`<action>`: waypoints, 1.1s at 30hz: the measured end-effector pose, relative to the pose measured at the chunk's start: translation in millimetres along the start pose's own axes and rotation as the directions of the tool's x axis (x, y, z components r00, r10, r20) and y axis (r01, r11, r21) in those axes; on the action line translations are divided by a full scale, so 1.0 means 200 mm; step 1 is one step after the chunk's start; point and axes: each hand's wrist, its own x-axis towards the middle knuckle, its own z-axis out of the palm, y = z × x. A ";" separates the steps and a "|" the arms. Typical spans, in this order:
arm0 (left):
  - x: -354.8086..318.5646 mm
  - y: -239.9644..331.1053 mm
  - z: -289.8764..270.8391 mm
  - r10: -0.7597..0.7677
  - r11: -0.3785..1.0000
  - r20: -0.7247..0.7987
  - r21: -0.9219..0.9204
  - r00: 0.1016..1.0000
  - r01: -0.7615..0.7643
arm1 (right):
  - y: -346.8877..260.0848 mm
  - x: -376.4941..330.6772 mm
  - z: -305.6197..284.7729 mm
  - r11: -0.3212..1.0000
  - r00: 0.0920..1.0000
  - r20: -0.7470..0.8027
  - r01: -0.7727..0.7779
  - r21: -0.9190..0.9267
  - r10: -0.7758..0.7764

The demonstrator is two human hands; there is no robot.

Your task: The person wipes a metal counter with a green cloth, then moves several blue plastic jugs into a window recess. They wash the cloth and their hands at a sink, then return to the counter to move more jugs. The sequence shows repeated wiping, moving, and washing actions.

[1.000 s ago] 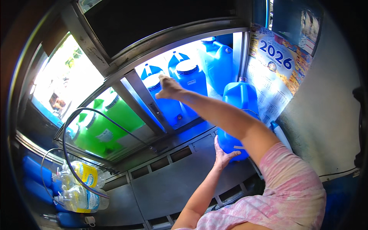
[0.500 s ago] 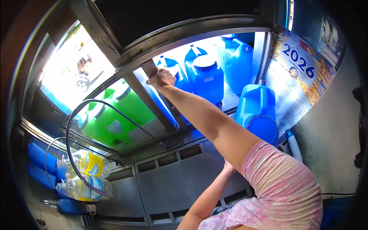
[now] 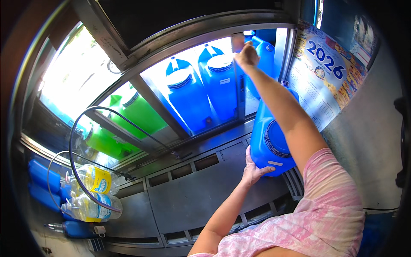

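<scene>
My right hand [image 3: 248, 56] is closed round the upper part of the upright edge of a sliding window panel [image 3: 241, 100], arm stretched out. Close to me, a large blue water jug [image 3: 261, 128] with a wide round lid rests tilted. My left hand [image 3: 251, 170] grips its lower left corner, fingers along the side and thumb along the bottom edge. My right forearm hides part of this jug. Beyond the window stand two blue jugs [image 3: 184, 100] with white-topped lids. One more blue jug [image 3: 266, 55] stands at the right, partly behind my right hand.
Green jugs [image 3: 139, 118] stand beyond the left window section. A black hose [image 3: 72, 143] loops over the metal counter [image 3: 192, 180]. Clear plastic bottles [image 3: 92, 207] and blue containers [image 3: 45, 171] lie at the left. A calendar [image 3: 319, 81] hangs on the right wall.
My right hand has slid the window panel's edge to the right, narrowing the opening. My left hand has come up onto the near blue jug, which now sits lower and further left in view.
</scene>
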 end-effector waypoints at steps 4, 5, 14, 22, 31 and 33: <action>0.02 -0.04 0.02 -0.008 0.999 0.010 -0.051 1.000 0.008 | 0.30 0.27 -0.16 0.995 1.000 -0.028 -0.007 -0.100 0.004; 0.02 -0.05 0.02 -0.024 1.000 -0.009 0.008 1.000 0.024 | 0.35 0.32 -0.20 0.992 0.999 -0.032 -0.037 -0.123 0.034; 0.03 -0.07 0.03 0.040 0.997 -0.023 -0.068 0.999 -0.042 | 0.47 0.43 -0.39 0.895 0.998 0.008 0.061 -0.443 -0.064; 0.02 -0.06 0.01 0.015 0.999 -0.016 -0.034 1.000 -0.015 | 0.66 0.52 -0.41 0.866 0.999 -0.044 -0.008 -0.500 -0.016; 0.07 0.00 -0.14 -0.100 0.972 0.198 -0.192 0.975 0.139 | 0.98 0.54 -0.28 0.939 0.843 0.416 -0.281 -0.199 0.341; 0.12 0.10 -0.28 -0.125 0.955 0.256 -0.230 0.959 0.186 | 1.03 0.32 -0.33 0.973 0.942 0.295 -0.100 -0.207 0.160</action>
